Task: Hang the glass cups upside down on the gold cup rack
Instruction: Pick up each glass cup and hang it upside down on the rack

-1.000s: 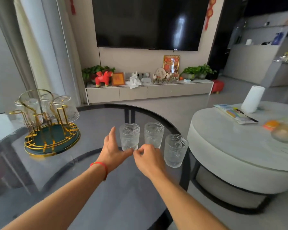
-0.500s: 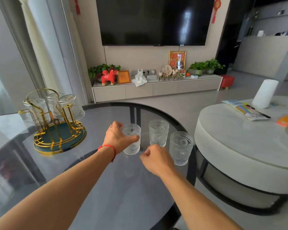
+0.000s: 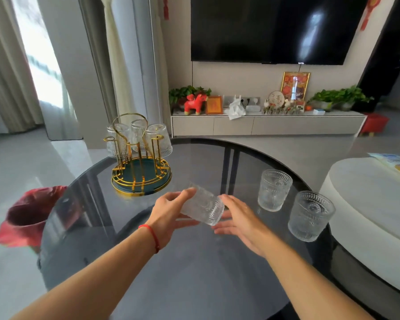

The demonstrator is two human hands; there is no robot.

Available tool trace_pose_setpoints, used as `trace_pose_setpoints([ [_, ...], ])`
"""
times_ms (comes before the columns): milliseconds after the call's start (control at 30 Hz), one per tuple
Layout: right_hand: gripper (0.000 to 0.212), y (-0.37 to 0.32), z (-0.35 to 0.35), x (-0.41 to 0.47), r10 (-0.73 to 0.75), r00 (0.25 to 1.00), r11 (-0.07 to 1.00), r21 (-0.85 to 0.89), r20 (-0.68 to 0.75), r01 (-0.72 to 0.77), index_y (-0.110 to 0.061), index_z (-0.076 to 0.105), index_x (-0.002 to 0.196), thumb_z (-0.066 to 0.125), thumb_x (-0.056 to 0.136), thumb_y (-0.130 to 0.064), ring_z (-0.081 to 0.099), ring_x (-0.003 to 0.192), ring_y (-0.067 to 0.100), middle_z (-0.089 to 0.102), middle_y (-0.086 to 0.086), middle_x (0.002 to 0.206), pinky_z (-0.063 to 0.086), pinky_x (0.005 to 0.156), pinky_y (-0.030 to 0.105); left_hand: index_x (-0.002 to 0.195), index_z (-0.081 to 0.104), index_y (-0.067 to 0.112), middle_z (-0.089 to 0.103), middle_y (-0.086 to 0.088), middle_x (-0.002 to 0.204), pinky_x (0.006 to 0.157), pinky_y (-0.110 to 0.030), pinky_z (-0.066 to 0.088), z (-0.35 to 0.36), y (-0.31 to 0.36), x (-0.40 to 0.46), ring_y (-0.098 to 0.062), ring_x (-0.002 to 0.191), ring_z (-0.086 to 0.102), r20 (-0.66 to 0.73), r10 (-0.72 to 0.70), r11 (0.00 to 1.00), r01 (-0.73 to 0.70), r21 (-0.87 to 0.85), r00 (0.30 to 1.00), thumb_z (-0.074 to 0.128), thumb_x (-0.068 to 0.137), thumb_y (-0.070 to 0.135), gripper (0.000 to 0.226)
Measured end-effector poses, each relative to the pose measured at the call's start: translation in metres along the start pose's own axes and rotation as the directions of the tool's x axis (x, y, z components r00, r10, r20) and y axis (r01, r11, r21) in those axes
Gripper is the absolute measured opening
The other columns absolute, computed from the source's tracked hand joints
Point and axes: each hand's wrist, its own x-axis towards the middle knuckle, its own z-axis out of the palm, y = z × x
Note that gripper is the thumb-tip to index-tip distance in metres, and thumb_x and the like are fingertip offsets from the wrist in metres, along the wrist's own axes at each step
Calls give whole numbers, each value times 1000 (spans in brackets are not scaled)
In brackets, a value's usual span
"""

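My left hand [image 3: 169,213] grips a ribbed glass cup [image 3: 203,207], lifted off the table and tipped on its side. My right hand [image 3: 238,221] is spread open just right of the cup, fingertips near its end. Two more glass cups stand upright on the dark round table: one [image 3: 274,190] farther off, one [image 3: 311,215] nearer the right edge. The gold cup rack [image 3: 140,179] with a green tray base stands at the far left of the table. Three glass cups [image 3: 158,140] hang upside down on its far pegs; the near pegs are bare.
The dark glass round table [image 3: 194,273] ends close on the right, beside a pale round table [image 3: 367,204]. A red bin [image 3: 30,215] stands on the floor to the left. A TV cabinet [image 3: 263,125] with ornaments lines the far wall.
My left hand has lifted the leftmost cup off the table and tipped it sideways. My right hand has opened beside it. The view has swung left, toward the rack.
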Motion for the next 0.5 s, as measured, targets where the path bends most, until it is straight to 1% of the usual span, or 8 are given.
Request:
trace_pose_setpoints([
  [100, 37, -1, 19, 3, -1, 999, 992, 128, 54, -6, -13, 56, 139, 47, 110, -33, 69, 95, 38, 67, 29, 129, 58, 93, 51, 125, 59, 7, 66, -20, 119, 75, -47, 65, -13, 4, 1, -34, 100, 72, 29, 4, 999, -3, -50, 1000, 83, 76, 43, 66],
  [200, 38, -3, 27, 14, 3, 998, 939, 344, 59, -23, -9, 59, 139, 51, 108, -30, 70, 106, 38, 71, 25, 129, 58, 90, 47, 127, 58, 10, 66, -17, 121, 76, -45, 64, -19, 10, 7, -30, 101, 73, 96, 20, 997, -12, -76, 995, 84, 74, 49, 71],
  [267, 38, -3, 28, 19, -19, 999, 920, 391, 43, 1, -7, 61, 137, 52, 107, -30, 70, 112, 37, 72, 23, 129, 58, 93, 45, 126, 61, 15, 68, -13, 122, 85, -48, 62, -28, 12, 13, -26, 105, 71, 90, 81, 997, -82, 10, 993, 71, 83, 59, 62],
  [300, 38, -3, 32, 24, -28, 999, 917, 399, 21, 17, -6, 61, 136, 53, 107, -29, 69, 115, 36, 72, 23, 131, 58, 96, 46, 126, 61, 19, 67, -11, 124, 93, -50, 58, -41, 10, 18, -24, 109, 67, 26, 166, 972, -168, 164, 986, 61, 90, 60, 55],
  [333, 38, -2, 34, 26, -37, 999, 917, 398, -7, 37, -7, 60, 137, 55, 106, -28, 69, 118, 36, 71, 22, 132, 57, 98, 47, 129, 60, 21, 64, -10, 129, 99, -51, 54, -56, 7, 25, -23, 114, 62, -51, 302, 876, -256, 408, 952, 53, 95, 56, 50],
  [400, 38, -5, 39, 32, -84, 994, 930, 352, -68, 102, -9, 58, 139, 57, 105, -27, 68, 121, 34, 69, 18, 135, 57, 100, 48, 139, 52, 23, 51, -11, 145, 108, -50, 46, -90, -3, 41, -27, 131, 47, -92, 541, 486, -221, 845, 836, 57, 94, 47, 51],
  [433, 38, -8, 41, 33, -124, 989, 935, 322, -86, 145, -10, 58, 139, 57, 105, -27, 68, 122, 34, 68, 17, 136, 57, 99, 47, 146, 45, 25, 40, -12, 154, 113, -51, 41, -102, -8, 48, -31, 141, 36, -67, 571, 342, -163, 925, 818, 63, 91, 45, 61],
  [500, 41, -22, 48, 34, -217, 972, 939, 254, -92, 233, -12, 58, 140, 60, 103, -28, 68, 123, 33, 68, 15, 136, 58, 98, 46, 156, 22, 33, 16, -12, 167, 120, -54, 29, -119, -16, 62, -34, 153, 13, -40, 525, 256, -113, 960, 850, 67, 88, 46, 82],
])
